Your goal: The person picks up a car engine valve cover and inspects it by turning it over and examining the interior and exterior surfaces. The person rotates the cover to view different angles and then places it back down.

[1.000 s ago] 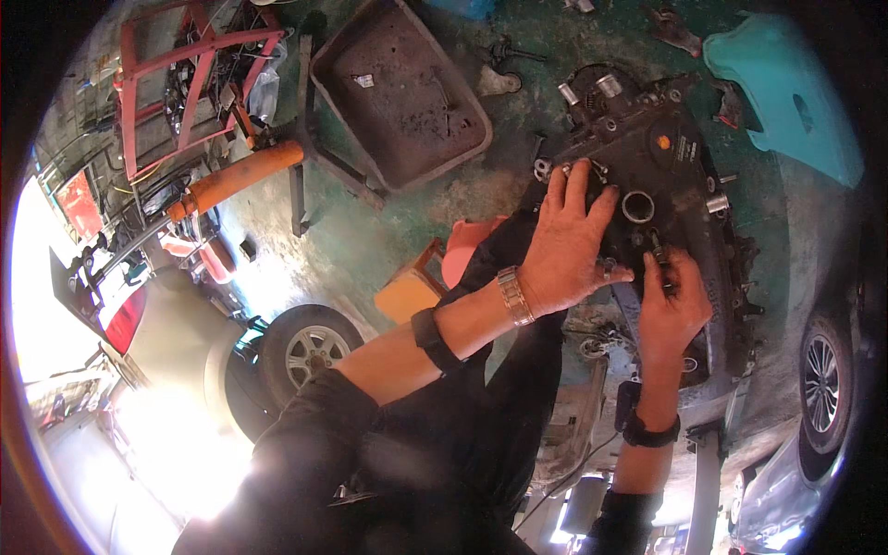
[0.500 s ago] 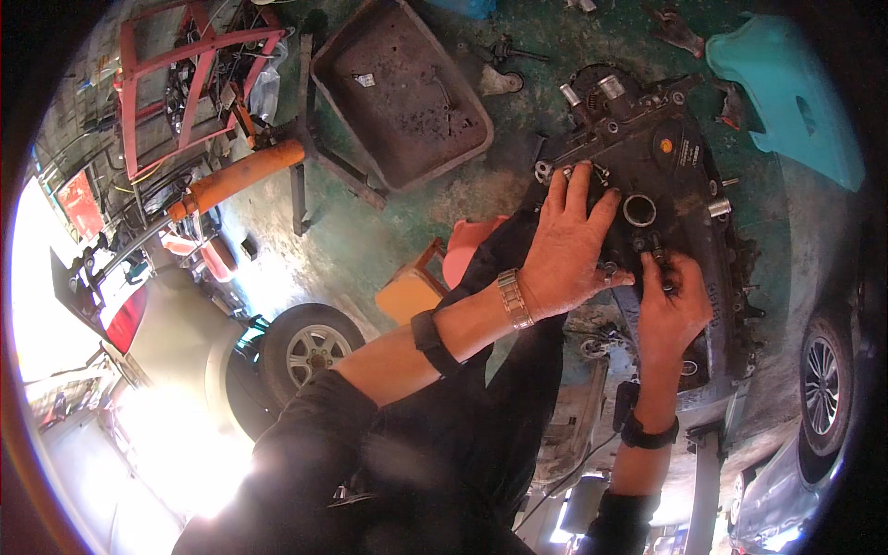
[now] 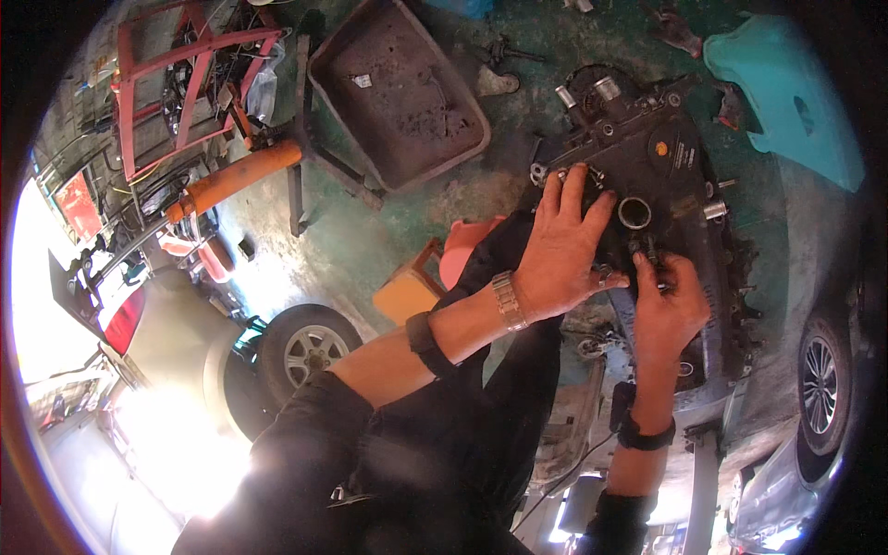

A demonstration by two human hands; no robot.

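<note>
Engine assembly (image 3: 689, 203), dark and grimy, is set at the right of the view, in front of the person and above the green floor (image 3: 370, 250); what it is borne by cannot be told. On its upper face 1 round opening (image 3: 635, 214) with a bright rim is seen, and beyond it 1 orange cap (image 3: 661, 148).

The left hand (image 3: 560, 254) is laid palm down on the near left edge of the engine assembly, its fingers spread apart and its thumb stretched toward the right hand (image 3: 673, 301). By the right hand, 1 small dark fitting (image 3: 651, 250) just below the round opening is gripped, the fingers curled and clamped on it; its exact shape is hidden by them. On the left wrist 1 metal watch (image 3: 508, 301) is worn, with 1 black strap (image 3: 429, 344) farther up the forearm; by the right wrist 1 black band (image 3: 647, 435) is carried.

To the left of the engine assembly, 1 rusty tray (image 3: 398, 102) is placed on the floor, with 1 orange cylinder (image 3: 236, 183) farther left. At the upper right, 1 turquoise panel (image 3: 772, 83) is seen near the engine assembly.
</note>
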